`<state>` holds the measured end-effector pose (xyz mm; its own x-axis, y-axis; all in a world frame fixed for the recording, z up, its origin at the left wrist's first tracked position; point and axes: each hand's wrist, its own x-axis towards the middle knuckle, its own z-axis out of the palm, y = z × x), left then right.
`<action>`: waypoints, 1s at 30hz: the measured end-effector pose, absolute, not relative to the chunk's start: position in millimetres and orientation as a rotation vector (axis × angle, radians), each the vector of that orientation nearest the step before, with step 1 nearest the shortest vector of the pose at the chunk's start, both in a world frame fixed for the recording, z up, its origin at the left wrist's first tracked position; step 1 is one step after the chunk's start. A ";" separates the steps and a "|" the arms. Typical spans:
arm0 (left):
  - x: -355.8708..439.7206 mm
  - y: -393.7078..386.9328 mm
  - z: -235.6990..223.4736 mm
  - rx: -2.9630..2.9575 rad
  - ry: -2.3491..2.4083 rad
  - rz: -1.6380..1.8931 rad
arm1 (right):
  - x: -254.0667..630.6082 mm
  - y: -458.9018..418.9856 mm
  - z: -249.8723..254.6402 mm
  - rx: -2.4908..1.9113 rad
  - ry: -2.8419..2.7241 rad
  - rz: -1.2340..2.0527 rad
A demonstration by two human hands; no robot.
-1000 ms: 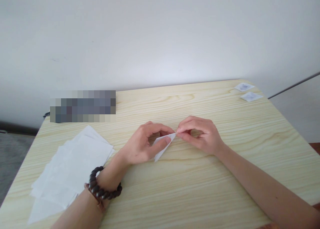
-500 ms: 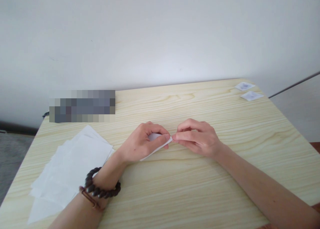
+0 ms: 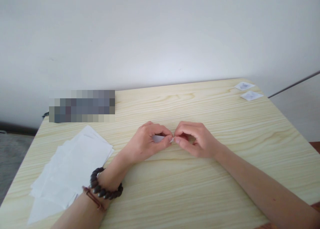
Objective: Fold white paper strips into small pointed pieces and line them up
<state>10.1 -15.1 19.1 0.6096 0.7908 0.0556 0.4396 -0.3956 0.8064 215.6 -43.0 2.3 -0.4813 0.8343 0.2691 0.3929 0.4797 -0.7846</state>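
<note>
- Near the middle of the surface (image 3: 190,192), holding a small folded paper (image 3: 159,139), white and mostly hidden, between left hand (image 3: 147,140) and right hand (image 3: 196,139).
- With the left hand, gripping the paper between thumb and bent fingers; with the right hand, pinching thumb and forefinger together at the narrow tip.
- Compared with half a second ago, showing less of the paper along the near side of the left thumb, with the right thumb now turned into view, close to the left one.
- Judging by that, working finely at the tip rather than along the edge; cannot make out any crease behind the fingers.
- To the left of the beaded bracelet (image 3: 102,192), can see a loose, overlapping pile of white sheets (image 3: 72,162).
- At the far right corner, can see two diamond-shaped papers (image 3: 251,95), close together and flat, both faintly marked.
</note>
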 end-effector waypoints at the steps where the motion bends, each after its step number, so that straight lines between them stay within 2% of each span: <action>1: 10.6 -15.6 18.8 2.051 0.983 0.560 | 215.6 -43.1 2.1 -1.010 -2.091 0.866; 10: 13.2 -16.6 15.6 2.143 0.970 0.583 | 211.0 -41.3 -2.2 -0.983 -2.096 0.771; 22: 12.4 -16.4 22.4 2.104 0.976 0.544 | 216.1 -40.2 1.5 -0.962 -2.023 0.915; 30: 10.3 -15.9 22.7 2.046 1.021 0.530 | 222.6 -38.1 3.5 -0.987 -2.056 0.812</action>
